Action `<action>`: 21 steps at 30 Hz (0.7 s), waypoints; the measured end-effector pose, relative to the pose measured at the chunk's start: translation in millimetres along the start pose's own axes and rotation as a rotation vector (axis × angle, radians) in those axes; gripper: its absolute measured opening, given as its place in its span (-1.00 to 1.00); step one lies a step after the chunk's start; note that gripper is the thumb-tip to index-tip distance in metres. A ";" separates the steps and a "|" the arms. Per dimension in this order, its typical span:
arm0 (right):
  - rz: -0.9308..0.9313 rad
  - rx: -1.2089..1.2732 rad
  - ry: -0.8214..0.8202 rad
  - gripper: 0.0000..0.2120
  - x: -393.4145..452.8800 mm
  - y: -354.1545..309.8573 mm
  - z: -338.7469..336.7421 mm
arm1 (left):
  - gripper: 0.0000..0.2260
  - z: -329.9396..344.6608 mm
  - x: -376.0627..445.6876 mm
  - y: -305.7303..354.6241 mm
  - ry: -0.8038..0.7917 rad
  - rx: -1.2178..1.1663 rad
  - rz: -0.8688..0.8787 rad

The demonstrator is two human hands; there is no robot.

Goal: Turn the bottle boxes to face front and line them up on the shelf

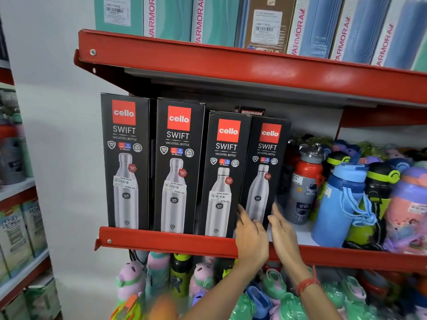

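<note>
Shelf: the red metal shelf point(166, 241) carries four tall black cardboard bottle boxes with a red logo square and a picture of a steel bottle, all standing upright.
First box: the far-left black box point(126, 161) shows its front to me.
Second box: the next black box point(179, 167) also faces front, with a dark gap between it and the first.
Third box: the third black box point(225, 175) faces front, but it looks shorter or set lower than the two on its left.
Fourth box: the rightmost black box point(265, 172) is turned a little, its printed face angled toward the left; its left edge touches the third box.
Left hand: my left hand point(250, 236) lies with spread fingers on the lower front of the fourth box, near the seam with the third.
Right hand: my right hand point(283, 229) is at the lower right edge of the same box, fingers loose and wide, pressing and not closed around anything.
Key relation: the box stands directly in front of both hands, its long axis vertical, one hand at each lower side; I think a small twist around this axis will bring the face square.
Neighbours: the loose red and grey bottle point(305, 188) and the blue plastic bottle point(339, 204) stand just beside the box on the right, so I judge there is little room there.
Progress: three boxes seem done; the last one needs turning.
</note>
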State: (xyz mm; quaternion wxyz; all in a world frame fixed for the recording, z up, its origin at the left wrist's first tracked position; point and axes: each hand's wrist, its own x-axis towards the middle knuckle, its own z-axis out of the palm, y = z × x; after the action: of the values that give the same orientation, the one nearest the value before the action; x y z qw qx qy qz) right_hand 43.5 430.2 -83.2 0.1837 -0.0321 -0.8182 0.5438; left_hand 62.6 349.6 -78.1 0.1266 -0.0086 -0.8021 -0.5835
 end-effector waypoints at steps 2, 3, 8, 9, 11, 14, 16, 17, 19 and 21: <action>-0.016 -0.034 0.015 -0.53 -10.1 2.9 -4.3 | -0.47 -4.9 -10.4 -3.5 -0.026 0.014 0.016; -0.022 -0.045 0.016 -0.53 -15.8 5.2 -6.7 | -0.47 -7.4 -16.1 -6.0 -0.039 0.014 0.027; 0.000 -0.053 0.024 -0.55 -38.3 8.8 -16.6 | -0.49 -18.2 -39.5 -13.0 -0.081 -0.015 0.079; 0.006 -0.053 0.031 -0.55 -40.6 7.7 -17.2 | -0.49 -19.5 -43.0 -12.9 -0.076 -0.015 0.082; 0.007 -0.054 0.042 -0.55 -43.4 6.5 -17.5 | -0.49 -21.5 -46.3 -12.4 -0.093 -0.017 0.083; -0.006 -0.065 0.048 -0.55 -47.8 4.9 -18.4 | -0.49 -26.6 -45.3 -11.6 -0.118 -0.017 0.067; -0.005 -0.067 0.058 -0.55 -52.9 1.5 -18.9 | -0.49 -32.8 -45.0 -9.6 -0.133 -0.004 0.055; -0.012 -0.070 0.064 -0.55 -55.6 0.9 -17.1 | -0.48 -34.2 -46.5 -10.0 -0.155 0.002 0.049; -0.065 -0.119 0.120 -0.54 -57.7 -6.0 -14.7 | -0.47 -39.7 -50.1 -7.3 -0.185 0.038 0.052; -0.243 -0.166 0.240 -0.55 -58.5 -25.3 -10.7 | -0.48 -54.4 -49.9 0.1 -0.137 0.028 0.159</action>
State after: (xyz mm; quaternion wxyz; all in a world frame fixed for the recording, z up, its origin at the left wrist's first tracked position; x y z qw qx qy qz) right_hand 105.3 414.5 -72.3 0.3412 -0.0125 -0.8302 0.4406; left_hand 121.3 305.3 -73.0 0.1177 -0.1103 -0.8137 -0.5584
